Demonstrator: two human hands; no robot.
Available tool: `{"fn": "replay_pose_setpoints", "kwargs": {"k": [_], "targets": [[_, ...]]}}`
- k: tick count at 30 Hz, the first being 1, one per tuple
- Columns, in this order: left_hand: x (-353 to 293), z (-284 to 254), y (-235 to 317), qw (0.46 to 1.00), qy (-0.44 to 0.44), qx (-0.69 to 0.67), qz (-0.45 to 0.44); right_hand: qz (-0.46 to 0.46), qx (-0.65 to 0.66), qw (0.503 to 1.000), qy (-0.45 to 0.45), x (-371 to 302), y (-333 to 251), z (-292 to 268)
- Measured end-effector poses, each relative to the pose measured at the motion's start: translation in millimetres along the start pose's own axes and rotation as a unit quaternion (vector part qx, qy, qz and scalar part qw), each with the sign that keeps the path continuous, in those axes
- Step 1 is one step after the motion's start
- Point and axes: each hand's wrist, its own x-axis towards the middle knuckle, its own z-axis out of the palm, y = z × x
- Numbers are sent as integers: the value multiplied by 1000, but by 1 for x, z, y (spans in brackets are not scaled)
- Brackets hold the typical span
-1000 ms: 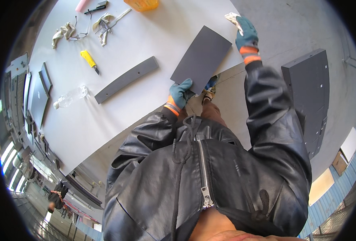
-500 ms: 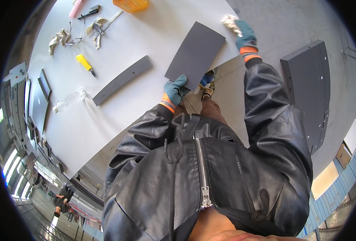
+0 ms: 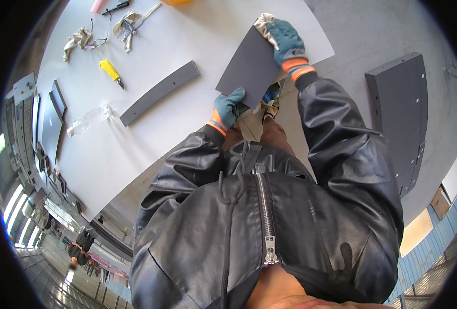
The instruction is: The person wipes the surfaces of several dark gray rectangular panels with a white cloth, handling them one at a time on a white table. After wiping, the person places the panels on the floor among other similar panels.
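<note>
Yellow box cutter [image 3: 109, 69] lying on the table [image 3: 151, 134], clear plastic bottle [image 3: 90, 121] on its side near it, glasses [image 3: 101, 41] and a black pen [image 3: 116, 7] further up, plus someone [image 3: 82, 244] in dark clothes way in the background.

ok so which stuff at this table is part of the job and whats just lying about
Part of the job, it seems:
- panel, its near end gripped by the left hand
- pale rag, in the right hand at the panel's far end

Lying about, likely:
- knife
- bottle
- curved strip, untouched, though possibly a related part
</note>
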Motion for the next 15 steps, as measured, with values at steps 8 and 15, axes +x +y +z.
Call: {"fn": "replay_pose_setpoints", "kwargs": {"k": [8, 15], "targets": [[-2, 4, 28, 957, -61, -275, -70, -113, 25, 970, -215, -53, -132, 6], [6, -20, 12, 928, -165, -323, -83, -167, 180, 957, -152, -87, -135, -39]]}}
